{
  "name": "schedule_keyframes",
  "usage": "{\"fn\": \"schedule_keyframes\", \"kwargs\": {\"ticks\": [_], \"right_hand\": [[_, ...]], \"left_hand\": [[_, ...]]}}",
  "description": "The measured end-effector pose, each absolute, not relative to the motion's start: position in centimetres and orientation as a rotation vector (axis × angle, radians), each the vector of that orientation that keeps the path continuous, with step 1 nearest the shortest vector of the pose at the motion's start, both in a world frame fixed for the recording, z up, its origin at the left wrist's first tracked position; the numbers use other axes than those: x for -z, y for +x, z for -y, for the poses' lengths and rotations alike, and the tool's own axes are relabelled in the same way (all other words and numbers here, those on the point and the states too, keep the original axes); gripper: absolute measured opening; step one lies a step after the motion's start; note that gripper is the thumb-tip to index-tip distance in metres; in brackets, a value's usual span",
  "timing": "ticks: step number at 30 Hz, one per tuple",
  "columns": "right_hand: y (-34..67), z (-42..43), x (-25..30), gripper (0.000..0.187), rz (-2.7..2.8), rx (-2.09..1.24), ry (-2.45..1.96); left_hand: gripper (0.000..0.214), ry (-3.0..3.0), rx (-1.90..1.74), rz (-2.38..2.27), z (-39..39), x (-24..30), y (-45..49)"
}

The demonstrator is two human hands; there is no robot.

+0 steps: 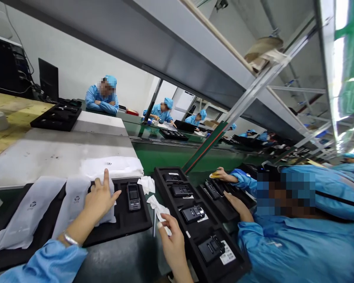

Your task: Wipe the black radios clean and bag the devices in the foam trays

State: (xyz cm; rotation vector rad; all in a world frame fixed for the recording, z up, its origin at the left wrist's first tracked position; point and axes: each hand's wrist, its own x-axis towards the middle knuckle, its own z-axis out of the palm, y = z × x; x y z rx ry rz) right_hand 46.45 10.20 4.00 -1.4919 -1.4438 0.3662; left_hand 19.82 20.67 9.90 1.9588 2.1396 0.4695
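My left hand (102,200) is over a black foam tray (144,223), index finger and thumb stretched out and apart. Beneath it lie white plastic sleeves (73,202) with a printed logo; the hand covers part of them. To its right, a black handheld device with a keypad (133,197) rests in a tray slot. My right hand (174,245) is between the two trays, thumb and fingers apart, close to a crumpled white tissue (161,209). Whether the fingertips touch the tissue I cannot tell. Another foam tray (191,239) beside it holds several black devices (192,213).
A co-worker (295,232) on the right reaches over a further tray with a yellow thing (214,175) in one hand. A white board (61,151) lies beyond the sleeves. A slanting metal post (206,145) and an overhead shelf (177,47) cross the view.
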Motion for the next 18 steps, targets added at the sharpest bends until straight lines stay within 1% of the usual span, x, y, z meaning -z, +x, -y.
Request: {"fn": "schedule_keyframes", "kwargs": {"ticks": [2,5,7,11,14,18], "right_hand": [[47.5,-9.4,-3.2,0.032,1.439,-0.276,-1.517],[47.2,-8.6,-1.2,0.033,1.507,-0.210,-1.499],[46.6,-8.2,0.7,0.033,1.589,-0.204,-1.457],[46.3,-7.5,3.3,0.034,1.603,-0.239,-1.394],[46.7,-7.7,2.8,0.031,1.595,-0.254,-1.381],[47.3,-9.2,0.2,0.026,1.654,-0.232,-1.362]], "left_hand": [[0.086,2.048,-0.446,-2.101,-20.8,-9.3,22.0],[0.093,2.103,-0.358,-2.003,-21.2,-8.1,26.5],[0.098,2.082,-0.305,-1.973,-22.1,-7.3,29.1],[0.097,1.993,-0.257,-1.978,-24.1,-6.2,30.9],[0.101,1.967,-0.237,-1.970,-24.8,-6.2,30.4],[0.107,1.974,-0.252,-1.848,-23.9,-7.4,29.1]]}}
